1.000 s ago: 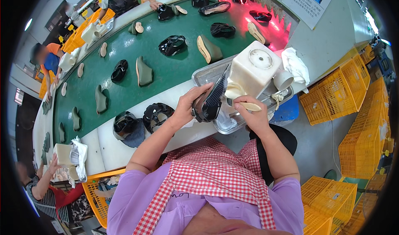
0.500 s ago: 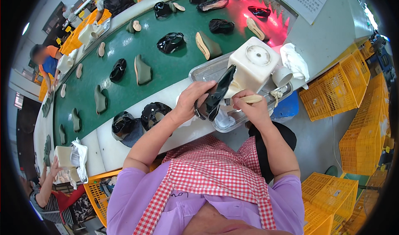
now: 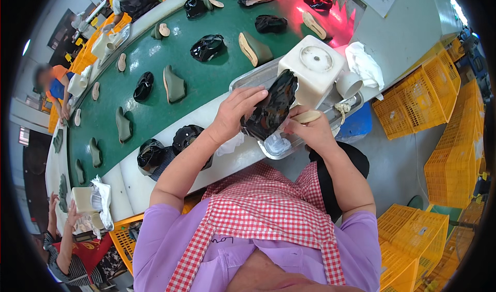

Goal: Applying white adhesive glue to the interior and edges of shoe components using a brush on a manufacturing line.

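My left hand (image 3: 233,114) is closed on the edge of a glossy black shoe upper (image 3: 273,106), tilted up above the white table edge. Close to the upper's right side, my right hand (image 3: 311,129) grips a tool by its pale wooden handle (image 3: 307,117); the tool's working end is hidden. Behind both hands stands a white box-shaped container (image 3: 314,67) with a round lid. It rests in a metal tray (image 3: 248,80), which also holds a white cup (image 3: 349,85) and clear plastic film (image 3: 278,144).
Black uppers (image 3: 207,48) and green wedge soles (image 3: 174,84) lie on the green conveyor (image 3: 150,111) ahead. More black uppers (image 3: 151,152) sit by my left forearm. A white cloth (image 3: 364,65) lies beyond the cup. Yellow crates (image 3: 413,103) stand at right. Co-workers work along the left side.
The black upper has turned from nearly edge-on to showing its broad surface. Both hands have shifted slightly, the right one still gripping the tool beside it.
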Available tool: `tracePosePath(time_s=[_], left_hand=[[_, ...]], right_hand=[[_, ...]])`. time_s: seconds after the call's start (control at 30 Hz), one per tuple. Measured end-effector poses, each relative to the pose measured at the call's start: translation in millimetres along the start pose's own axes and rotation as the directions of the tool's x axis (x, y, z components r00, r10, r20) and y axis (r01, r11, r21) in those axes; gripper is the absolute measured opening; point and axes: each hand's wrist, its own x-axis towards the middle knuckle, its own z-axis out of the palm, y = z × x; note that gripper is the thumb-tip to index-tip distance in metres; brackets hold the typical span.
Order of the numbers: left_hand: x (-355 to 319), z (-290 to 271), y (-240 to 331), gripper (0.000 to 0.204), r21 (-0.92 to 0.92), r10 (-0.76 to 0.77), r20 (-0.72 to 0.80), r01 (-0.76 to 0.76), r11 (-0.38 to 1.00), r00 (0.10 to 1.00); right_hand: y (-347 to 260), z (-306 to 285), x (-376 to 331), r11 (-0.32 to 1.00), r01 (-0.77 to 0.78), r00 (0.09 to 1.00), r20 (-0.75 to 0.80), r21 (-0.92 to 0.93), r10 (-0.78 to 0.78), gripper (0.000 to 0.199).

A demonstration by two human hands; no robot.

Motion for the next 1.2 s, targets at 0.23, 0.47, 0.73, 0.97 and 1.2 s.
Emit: tracePosePath(time_s=[0.23, 0.47, 0.73, 0.97, 1.2], left_hand=[[5, 3, -7, 0.055, 0.074, 0.049, 0.006, -0.05, 0.996, 0.999], [5, 4, -10, 0.056, 0.036, 0.032, -0.012, -0.032, 0.999, 0.999], [7, 0, -4, 0.054, 0.027, -0.007, -0.048, 0.008, 1.0, 0.999], [-7, -37, 12, 0.066, -0.543, -0.583, -0.046, 0.469, 0.696, 0.811], [-1, -87, 27, 0.041, -0.498, -0.826, 0.193, 0.778, 0.383, 0.53]], right_hand=[[-8, -10, -5, 0.972, -0.039, 0.991, 0.131, 0.231, 0.009, 0.013], [-3, -7, 4, 0.99, -0.032, 0.994, 0.108, 0.141, 0.017, 0.013], [13, -9, 16, 0.954, 0.25, 0.965, -0.036, -0.164, -0.259, 0.01], [8, -13, 6, 0.98, 0.178, 0.965, -0.18, -0.091, -0.192, 0.011], [2, -7, 2, 0.936, 0.344, 0.884, -0.309, -0.078, -0.351, 0.013]])
